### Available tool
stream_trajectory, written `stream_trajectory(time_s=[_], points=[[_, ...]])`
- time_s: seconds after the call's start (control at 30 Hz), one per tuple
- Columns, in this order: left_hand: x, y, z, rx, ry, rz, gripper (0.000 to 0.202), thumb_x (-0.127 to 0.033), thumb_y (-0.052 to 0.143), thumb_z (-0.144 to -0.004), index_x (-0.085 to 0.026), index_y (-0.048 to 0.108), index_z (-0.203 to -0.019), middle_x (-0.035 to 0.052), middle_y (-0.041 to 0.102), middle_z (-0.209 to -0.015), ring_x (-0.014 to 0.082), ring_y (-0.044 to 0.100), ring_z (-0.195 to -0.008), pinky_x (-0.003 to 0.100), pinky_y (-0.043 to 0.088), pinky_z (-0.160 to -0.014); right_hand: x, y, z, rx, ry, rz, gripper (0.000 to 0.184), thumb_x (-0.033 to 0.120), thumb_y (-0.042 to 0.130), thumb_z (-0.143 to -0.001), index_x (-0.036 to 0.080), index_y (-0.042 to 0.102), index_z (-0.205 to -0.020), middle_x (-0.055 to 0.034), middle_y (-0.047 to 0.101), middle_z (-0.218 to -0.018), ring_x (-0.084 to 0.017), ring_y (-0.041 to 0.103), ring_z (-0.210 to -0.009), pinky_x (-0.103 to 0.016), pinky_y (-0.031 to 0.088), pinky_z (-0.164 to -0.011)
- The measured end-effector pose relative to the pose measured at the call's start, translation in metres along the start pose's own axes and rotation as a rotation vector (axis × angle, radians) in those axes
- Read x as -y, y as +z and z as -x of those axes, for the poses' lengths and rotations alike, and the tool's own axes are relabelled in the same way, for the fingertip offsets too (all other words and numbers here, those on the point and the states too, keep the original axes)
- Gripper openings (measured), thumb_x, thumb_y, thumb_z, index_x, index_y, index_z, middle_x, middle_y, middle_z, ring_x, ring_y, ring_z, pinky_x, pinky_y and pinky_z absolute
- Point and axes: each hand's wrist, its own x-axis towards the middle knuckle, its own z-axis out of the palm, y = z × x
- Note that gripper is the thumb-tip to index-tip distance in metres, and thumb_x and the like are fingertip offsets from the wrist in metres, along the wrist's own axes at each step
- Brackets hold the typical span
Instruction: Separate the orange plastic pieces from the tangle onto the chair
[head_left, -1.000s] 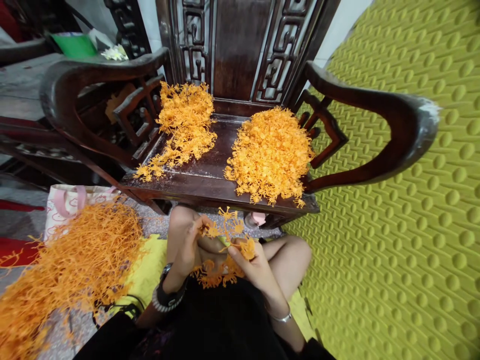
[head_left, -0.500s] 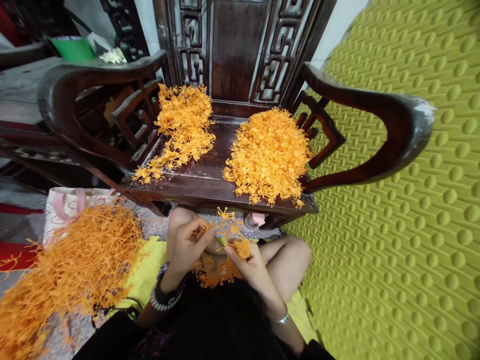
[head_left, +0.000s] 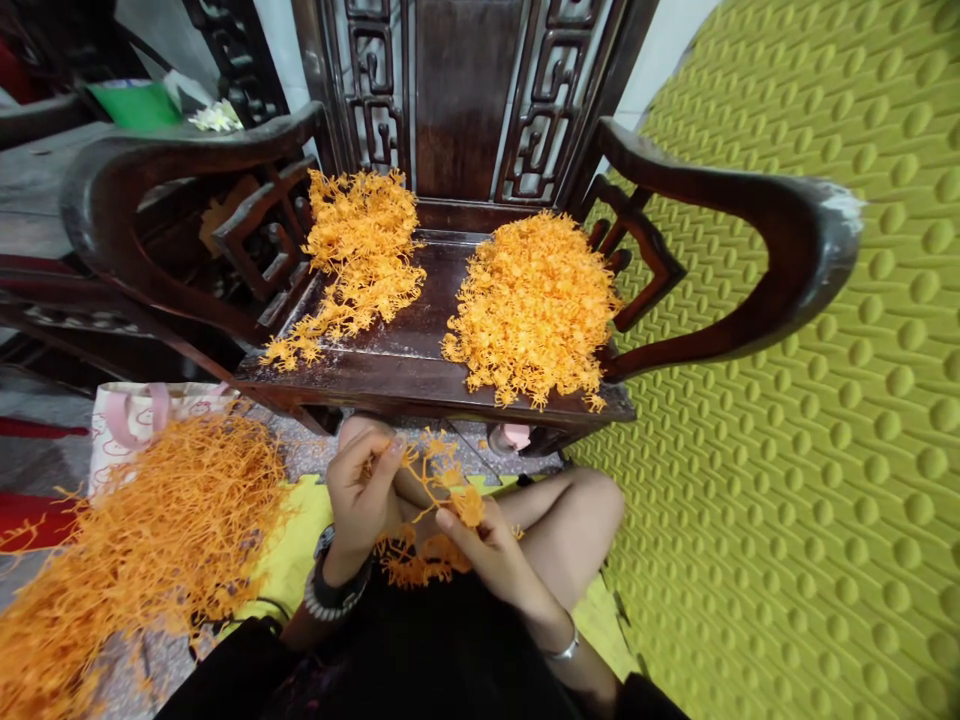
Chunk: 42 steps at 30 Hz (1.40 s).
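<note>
My left hand (head_left: 363, 492) pinches a small orange plastic piece between thumb and fingers. In my right hand (head_left: 491, 548) is an orange plastic branched sprue with flower-like pieces (head_left: 469, 507), its thin stems reaching up and left toward my left hand. Whether the pieces in both hands are joined cannot be made out. More orange pieces (head_left: 416, 570) lie in my lap, partly hidden behind my hands. On the chair seat in front sit two heaps of spidery orange plastic pieces, a left heap (head_left: 364, 255) and a larger right heap (head_left: 536, 305).
The dark wooden chair (head_left: 360, 378) has curved arms on both sides. A tall pile of orange stems (head_left: 187, 510) lies on the floor at left, by a white tote bag (head_left: 112, 420). A yellow-green padded surface (head_left: 787, 500) covers the right. A green container (head_left: 135, 105) stands far left.
My left hand has moved slightly left and up, away from the right hand. The right hand has tilted a little and dropped slightly, still holding the orange sprue.
</note>
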Motion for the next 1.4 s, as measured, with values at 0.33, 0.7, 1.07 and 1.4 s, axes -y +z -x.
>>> stream_trajectory(time_s=[0.33,0.7,1.07,1.4], points=[[0.006,-0.038,-0.036,-0.574,0.099,0.375,0.014,-0.026,0.059,-0.087,-0.019,0.05,-0.079,-0.0037,0.043,-0.074,0.0104,0.041,-0.068,0.02,0.042,-0.068,-0.004,-0.016,0.026,0.048,0.132,-0.2,0.046,0.058,0.055,-0.084,0.019,0.049,-0.06,0.0039,0.037,-0.055,-0.009,0.033,-0.053,-0.022,0.034,-0.051],[0.006,-0.003,-0.019,0.017,-0.594,0.683,0.014,-0.016,0.066,-0.074,-0.016,0.054,-0.082,0.0057,0.059,-0.093,0.0043,0.037,-0.052,0.013,0.031,-0.041,0.001,-0.02,0.023,-0.022,0.125,-0.261,0.047,0.059,0.06,-0.08,0.018,0.046,-0.062,0.0032,0.036,-0.059,-0.009,0.03,-0.056,-0.024,0.028,-0.053],[0.01,-0.003,-0.004,0.336,-0.419,0.34,0.039,-0.054,0.061,-0.082,-0.018,0.068,-0.093,0.0024,0.054,-0.068,0.0156,0.05,-0.062,0.024,0.041,-0.054,0.003,-0.01,0.014,0.023,0.123,-0.281,0.046,0.058,0.057,-0.081,0.019,0.042,-0.063,0.0038,0.033,-0.057,-0.008,0.027,-0.052,-0.022,0.021,-0.046],[0.004,-0.001,-0.003,0.163,-0.236,0.12,0.018,-0.024,0.068,-0.082,-0.017,0.065,-0.066,-0.0016,0.056,-0.06,0.0112,0.048,-0.055,0.021,0.038,-0.051,-0.001,0.001,0.01,0.019,0.142,-0.212,0.048,0.058,0.053,-0.085,0.019,0.04,-0.061,0.0044,0.033,-0.058,-0.008,0.027,-0.055,-0.022,0.026,-0.05]])
